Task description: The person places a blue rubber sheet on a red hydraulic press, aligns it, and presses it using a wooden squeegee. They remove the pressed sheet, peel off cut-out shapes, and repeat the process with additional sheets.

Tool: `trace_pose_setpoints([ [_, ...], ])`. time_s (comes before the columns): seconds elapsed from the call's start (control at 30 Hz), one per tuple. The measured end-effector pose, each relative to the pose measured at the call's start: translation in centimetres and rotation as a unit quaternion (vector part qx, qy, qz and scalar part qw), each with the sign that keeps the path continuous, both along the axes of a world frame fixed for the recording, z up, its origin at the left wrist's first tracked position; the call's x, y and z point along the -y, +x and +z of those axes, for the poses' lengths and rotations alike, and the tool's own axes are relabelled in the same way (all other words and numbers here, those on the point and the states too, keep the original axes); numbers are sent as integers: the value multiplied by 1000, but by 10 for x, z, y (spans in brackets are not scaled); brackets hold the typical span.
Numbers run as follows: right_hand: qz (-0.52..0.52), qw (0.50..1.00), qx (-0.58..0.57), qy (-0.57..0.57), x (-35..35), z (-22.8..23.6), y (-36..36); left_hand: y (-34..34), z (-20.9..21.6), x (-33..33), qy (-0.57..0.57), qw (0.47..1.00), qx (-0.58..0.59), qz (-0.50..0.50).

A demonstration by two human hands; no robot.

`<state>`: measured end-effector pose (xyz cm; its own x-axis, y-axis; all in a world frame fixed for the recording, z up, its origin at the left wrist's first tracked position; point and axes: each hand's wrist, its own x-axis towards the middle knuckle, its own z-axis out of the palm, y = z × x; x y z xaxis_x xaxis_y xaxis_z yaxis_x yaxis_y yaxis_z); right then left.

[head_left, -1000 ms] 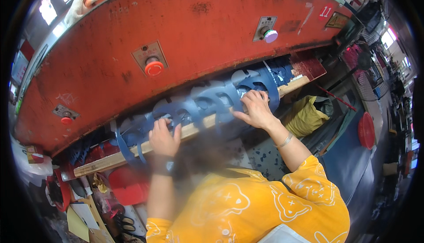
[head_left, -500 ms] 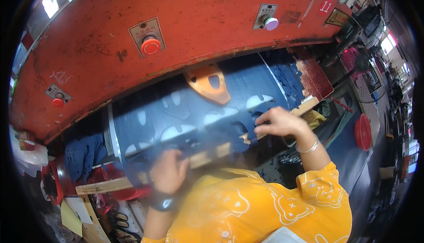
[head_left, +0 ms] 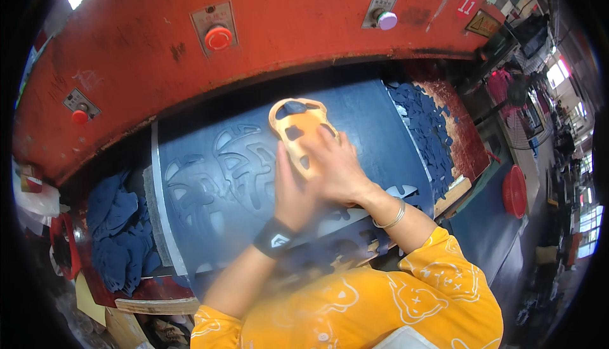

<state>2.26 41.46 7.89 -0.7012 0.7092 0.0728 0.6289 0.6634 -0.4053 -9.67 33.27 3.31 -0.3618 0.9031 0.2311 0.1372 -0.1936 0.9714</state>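
An orange cutting die with several cut-outs is on, or just above, the dark blue sheet. My right hand is over the die's lower right part, fingers bent round its edge. Along the lower left edge of the die, my left hand has its fingers stretched out; motion smears it, and I cannot tell how firmly it touches. Curved cut outlines mark the sheet to the left. At the near edge hangs a strip of the sheet with holes.
A red press beam with several buttons spans the far side. Blue cut pieces are heaped at left, small blue scraps at right. A wooden strip edges the near left. A red basket stands farther right.
Both hands have left the sheet's near edge and come to the die. The sheet has shifted toward me, its holes now at the near edge. The die has turned slightly.
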Motion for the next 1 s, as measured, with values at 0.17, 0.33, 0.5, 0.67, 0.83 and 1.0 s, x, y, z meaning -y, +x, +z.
trace_pose_setpoints([
  [0.17, -9, 947, -236, -216, -7, 2, 26, 5, -4, 19, -21, 975, -222, -24],
  [0.33, -17, 757, -470, -454, -26, -3, 54, 11, 7, 22, -126, 863, -485, -66],
  [0.5, -32, 807, -447, -385, -49, 12, 93, 12, 10, 24, -118, 865, -485, -54],
  [0.67, -85, 994, -73, 15, -46, 14, 104, 15, 8, 21, -119, 860, -492, -58],
  [0.83, -75, 995, 53, 36, -43, 15, 96, 14, 7, 21, -105, 865, -487, -57],
  [1.0, -85, 981, -71, 156, -95, 17, 68, 11, 8, 18, -98, 873, -474, -60],
])
